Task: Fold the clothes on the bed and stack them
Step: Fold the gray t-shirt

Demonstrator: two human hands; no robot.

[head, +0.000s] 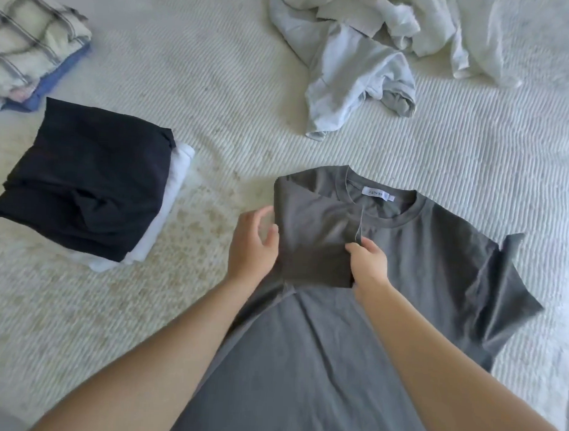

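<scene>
Grey t-shirt (354, 314) is flat on the bed (217, 84), left sleeve folded in over the chest. Right hand (370, 266) pinches that sleeve's edge, and left hand (251, 243) rests loose and uncurled on the fold beside it (folded black-and-white stack (84, 179) sits well left of those fingers).

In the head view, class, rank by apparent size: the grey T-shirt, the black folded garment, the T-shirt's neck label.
1. Grey T-shirt, largest, though nearest the camera.
2. Black folded garment.
3. Neck label, smallest.
</scene>
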